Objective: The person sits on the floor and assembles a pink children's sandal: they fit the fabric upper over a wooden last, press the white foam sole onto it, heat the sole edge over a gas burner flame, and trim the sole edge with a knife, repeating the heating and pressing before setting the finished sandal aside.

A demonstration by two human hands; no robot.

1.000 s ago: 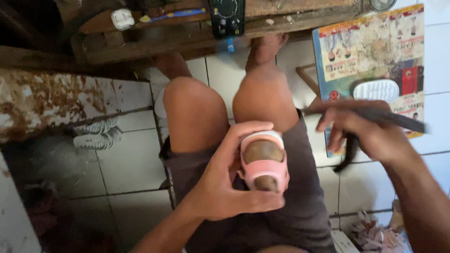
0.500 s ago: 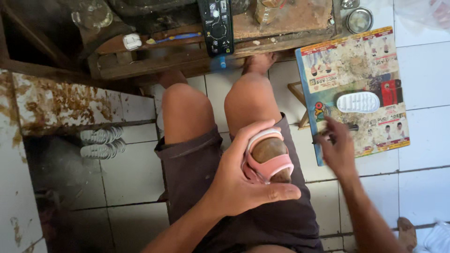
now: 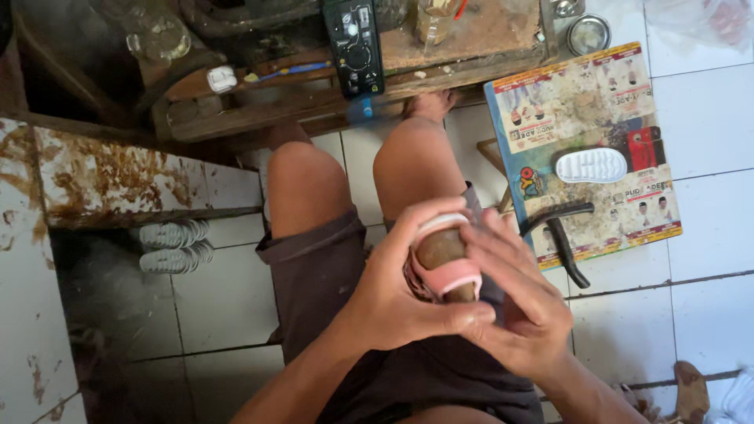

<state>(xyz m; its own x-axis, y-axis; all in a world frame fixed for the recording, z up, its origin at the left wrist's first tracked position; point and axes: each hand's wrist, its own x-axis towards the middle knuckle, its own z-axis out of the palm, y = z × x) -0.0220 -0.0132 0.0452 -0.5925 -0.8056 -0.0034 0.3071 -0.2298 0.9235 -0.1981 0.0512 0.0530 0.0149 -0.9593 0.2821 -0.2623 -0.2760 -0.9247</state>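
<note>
Head view, looking straight down onto a lap. Left hand (image 3: pixel 393 302) wrapped around a small pink sandal (image 3: pixel 444 259), thumb laid across its lower end, fingers curled over the top. Right hand (image 3: pixel 522 302) pressed against the same sandal from the other side, fingers spread over its edge and clasping it together with the left. Brown insole showing between the pink straps; sandal held above the right thigh, over dark brown shorts (image 3: pixel 330 283).

Beyond the hands, two bare knees pointing toward a low wooden workbench (image 3: pixel 440 59). On the bench: a black remote-like device (image 3: pixel 355 43), a white lump (image 3: pixel 221 78) beside a blue pen (image 3: pixel 287 72), a glass jar (image 3: pixel 161 35) at the far left, a round metal tin (image 3: pixel 589 33) at the far right.

To the right of the knees, on the white tiled floor (image 3: pixel 707 118), a colourful printed cardboard sheet (image 3: pixel 550 102) lying flat. On it, a white shoe sole (image 3: pixel 591 165) and, just below that, black-handled pliers (image 3: pixel 561 232) with handles partly overhanging the sheet's lower edge.

To the left, a rusty stained metal panel (image 3: pixel 118 177), and just below it a pair of white ridged soles (image 3: pixel 173 245) lying side by side on the floor.
</note>
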